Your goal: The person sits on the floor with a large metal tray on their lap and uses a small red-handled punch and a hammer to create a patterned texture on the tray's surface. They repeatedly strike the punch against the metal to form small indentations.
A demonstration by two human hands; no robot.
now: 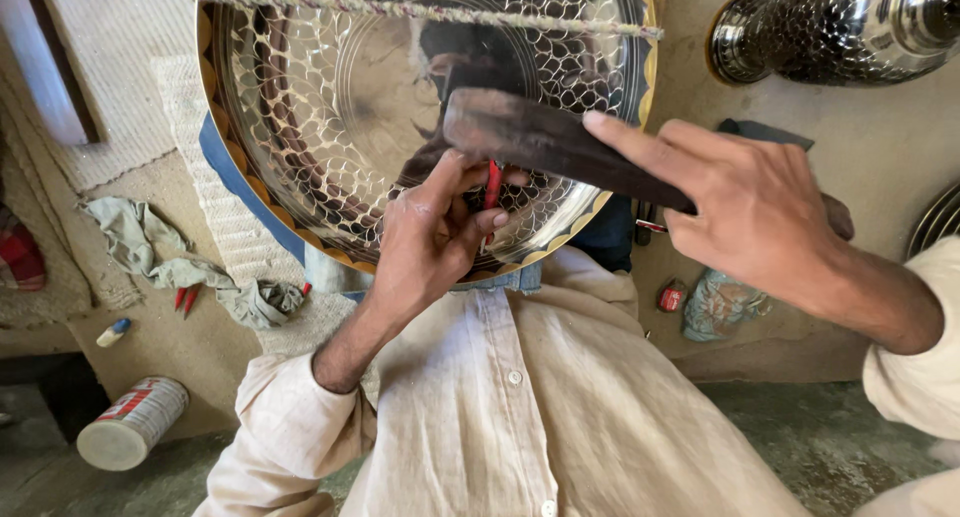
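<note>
A large round shiny metal tray [330, 107] with a hammered scale pattern and a scalloped golden rim rests tilted in front of me. My left hand [430, 232] pinches a thin red punch tool [492, 185] with its tip against the tray's lower face. My right hand [755, 212] grips a dark worn wooden mallet [545, 142], forefinger stretched along it, its blunt end just above the red tool. A twisted cord [430, 13] lies across the tray's top.
A patterned metal vase [840, 27] lies at the upper right. A crumpled grey rag [200, 272] and small red tools [186, 297] lie on the floor at left, with a white tin [132, 424] and a small tube [113, 332].
</note>
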